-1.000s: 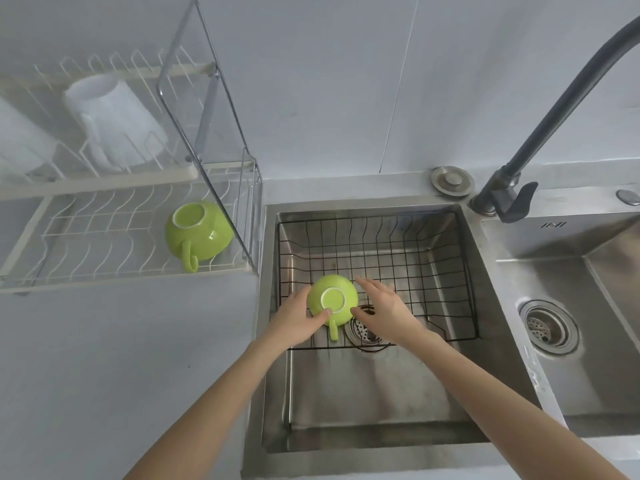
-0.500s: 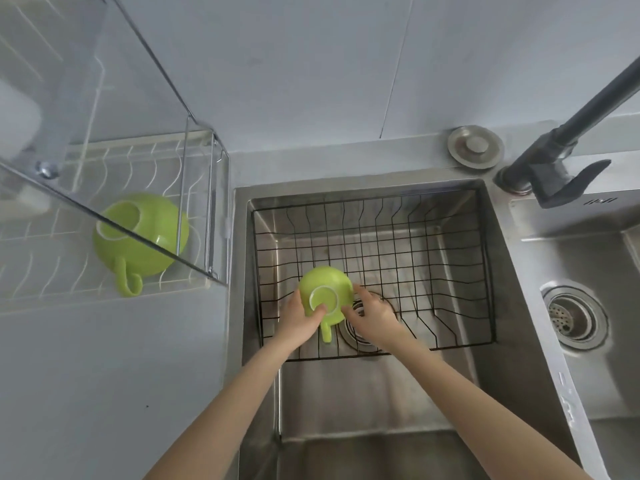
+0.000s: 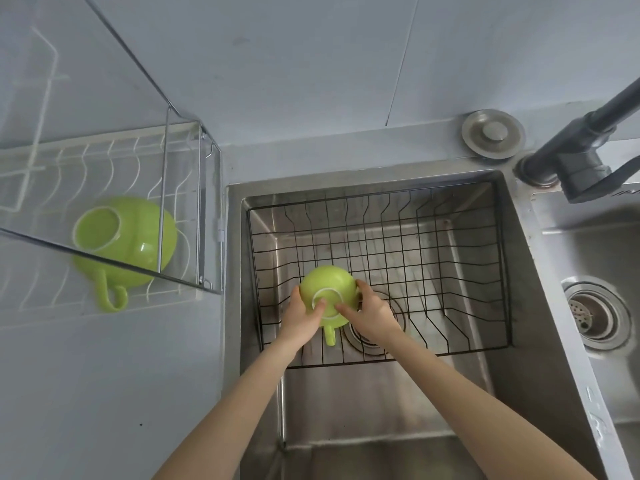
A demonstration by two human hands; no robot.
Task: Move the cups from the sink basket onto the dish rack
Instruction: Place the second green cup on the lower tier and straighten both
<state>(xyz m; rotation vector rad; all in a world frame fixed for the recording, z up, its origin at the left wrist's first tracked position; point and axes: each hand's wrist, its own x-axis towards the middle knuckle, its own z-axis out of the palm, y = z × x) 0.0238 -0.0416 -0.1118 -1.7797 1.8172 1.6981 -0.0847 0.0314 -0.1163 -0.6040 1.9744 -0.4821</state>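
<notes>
Right hand (image 3: 372, 315) now grips cup (image 3: 327, 284) opposite left hand (image 3: 301, 315).

Two bare forearms, no sleeves; left hand (image 3: 300, 315) and right hand (image 3: 374, 318) ungloved (no rings).

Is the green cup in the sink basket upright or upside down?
Upside down. The cup shows its pale foot ring on top, with the left hand and right hand around it.

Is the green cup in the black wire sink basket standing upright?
No, the green cup lies upside down, its white-ringed base facing up between both hands.
</notes>
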